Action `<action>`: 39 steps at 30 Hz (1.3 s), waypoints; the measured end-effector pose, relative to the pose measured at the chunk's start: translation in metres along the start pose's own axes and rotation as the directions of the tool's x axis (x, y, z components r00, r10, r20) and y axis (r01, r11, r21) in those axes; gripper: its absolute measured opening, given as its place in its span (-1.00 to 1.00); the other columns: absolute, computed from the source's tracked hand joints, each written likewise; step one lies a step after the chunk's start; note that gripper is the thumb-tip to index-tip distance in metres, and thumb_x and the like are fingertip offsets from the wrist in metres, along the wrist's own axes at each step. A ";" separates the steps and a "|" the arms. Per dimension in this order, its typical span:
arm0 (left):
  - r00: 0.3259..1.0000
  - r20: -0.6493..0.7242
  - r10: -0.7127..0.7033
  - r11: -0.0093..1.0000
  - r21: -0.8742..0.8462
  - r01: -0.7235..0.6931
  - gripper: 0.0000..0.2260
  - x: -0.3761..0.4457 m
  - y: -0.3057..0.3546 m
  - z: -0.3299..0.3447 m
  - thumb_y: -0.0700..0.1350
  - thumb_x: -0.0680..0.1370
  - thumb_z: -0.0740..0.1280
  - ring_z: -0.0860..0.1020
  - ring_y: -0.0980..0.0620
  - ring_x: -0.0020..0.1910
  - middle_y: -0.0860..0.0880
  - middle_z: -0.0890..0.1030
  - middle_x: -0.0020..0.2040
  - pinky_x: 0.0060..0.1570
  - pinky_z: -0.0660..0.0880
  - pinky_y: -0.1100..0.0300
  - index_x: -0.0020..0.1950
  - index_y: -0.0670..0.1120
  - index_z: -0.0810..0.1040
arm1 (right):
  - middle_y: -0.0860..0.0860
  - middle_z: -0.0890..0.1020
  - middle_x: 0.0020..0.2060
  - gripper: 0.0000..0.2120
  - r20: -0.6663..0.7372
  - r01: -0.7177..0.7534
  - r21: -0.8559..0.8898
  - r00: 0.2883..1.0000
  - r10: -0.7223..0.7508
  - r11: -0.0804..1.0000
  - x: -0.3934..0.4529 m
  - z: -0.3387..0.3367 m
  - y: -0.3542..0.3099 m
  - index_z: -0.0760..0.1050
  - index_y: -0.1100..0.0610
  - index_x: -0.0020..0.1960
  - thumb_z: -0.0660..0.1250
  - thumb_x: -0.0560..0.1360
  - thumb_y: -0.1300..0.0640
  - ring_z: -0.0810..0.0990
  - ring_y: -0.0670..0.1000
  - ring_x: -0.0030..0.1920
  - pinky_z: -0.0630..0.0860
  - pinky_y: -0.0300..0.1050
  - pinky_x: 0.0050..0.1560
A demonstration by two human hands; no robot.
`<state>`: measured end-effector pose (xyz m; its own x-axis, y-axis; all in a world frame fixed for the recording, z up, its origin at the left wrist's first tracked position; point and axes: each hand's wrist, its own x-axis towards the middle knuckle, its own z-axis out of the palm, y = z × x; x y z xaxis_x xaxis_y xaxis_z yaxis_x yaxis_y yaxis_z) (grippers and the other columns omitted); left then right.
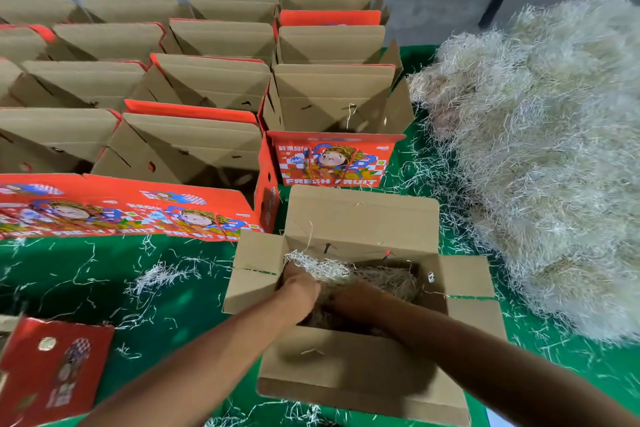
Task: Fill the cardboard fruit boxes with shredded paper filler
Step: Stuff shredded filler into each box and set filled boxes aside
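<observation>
An open cardboard fruit box (360, 222) stands right in front of me on the green table, its flaps spread outward. Pale shredded paper filler (384, 279) lies inside it, heaped toward the back left. Both my hands reach into this box. My left hand (299, 282) is at the box's left inner wall, touching a tuft of filler. My right hand (353, 298) is lower in the box, pressed into the filler; its fingers are hidden in shadow. Whether either hand grips filler cannot be made out.
A big heap of shredded paper (540, 156) fills the table's right side. Several rows of open red-and-brown fruit boxes (194, 142) stand behind and to the left. A flat red box piece (52, 367) lies near left. Loose strands litter the green cloth (104, 281).
</observation>
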<state>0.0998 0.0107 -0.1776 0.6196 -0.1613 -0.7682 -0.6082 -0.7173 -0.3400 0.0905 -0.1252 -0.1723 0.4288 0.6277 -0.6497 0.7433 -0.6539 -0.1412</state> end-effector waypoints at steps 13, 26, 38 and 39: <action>0.971 0.107 0.214 0.890 0.388 -0.239 -0.59 0.000 0.000 0.017 -0.07 0.63 0.21 0.29 -0.01 0.46 0.01 0.36 0.50 0.45 0.10 0.03 0.50 0.03 0.34 | 0.24 0.59 0.22 -0.71 0.227 -0.157 0.008 0.962 0.151 0.988 -0.044 0.031 0.027 0.52 0.30 0.27 0.15 0.64 0.22 0.56 0.25 0.23 0.48 0.12 0.20; 0.946 0.164 0.279 0.798 -0.588 -0.133 -0.88 -0.018 0.038 -0.015 -0.31 0.58 0.26 0.57 -0.18 -0.10 -0.23 0.65 -0.11 0.04 0.52 -0.03 0.01 -0.34 0.54 | 0.14 0.64 0.17 -0.70 0.119 -0.279 0.065 0.955 0.270 0.958 -0.020 0.034 0.029 0.57 0.17 0.21 0.24 0.60 0.03 0.61 0.18 0.20 0.52 0.07 0.15; 0.945 0.320 0.075 0.984 -0.177 -0.018 -0.78 -0.031 0.025 0.004 -0.27 0.57 0.24 0.55 -0.38 0.03 -0.27 0.56 0.11 -0.25 0.53 -0.19 0.18 -0.26 0.54 | 0.19 0.51 0.36 -0.60 0.273 -0.179 -0.100 0.941 0.200 0.979 -0.038 0.045 0.030 0.48 0.20 0.38 0.23 0.61 0.05 0.41 0.23 0.40 0.25 0.23 0.39; 0.953 0.296 0.068 0.983 -0.180 -0.014 -0.74 -0.034 0.024 0.009 -0.26 0.57 0.25 0.53 -0.37 0.12 -0.24 0.54 0.21 -0.21 0.51 -0.18 0.25 -0.24 0.51 | 0.19 0.52 0.34 -0.59 0.271 -0.165 -0.089 0.945 0.183 0.982 -0.043 0.043 0.029 0.49 0.21 0.36 0.27 0.59 0.03 0.43 0.24 0.38 0.28 0.23 0.37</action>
<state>0.0597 0.0051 -0.1646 0.4024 -0.0021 -0.9155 -0.5175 -0.8254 -0.2255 0.0719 -0.1894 -0.1802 0.4020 0.3589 -0.8424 0.7055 -0.7078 0.0350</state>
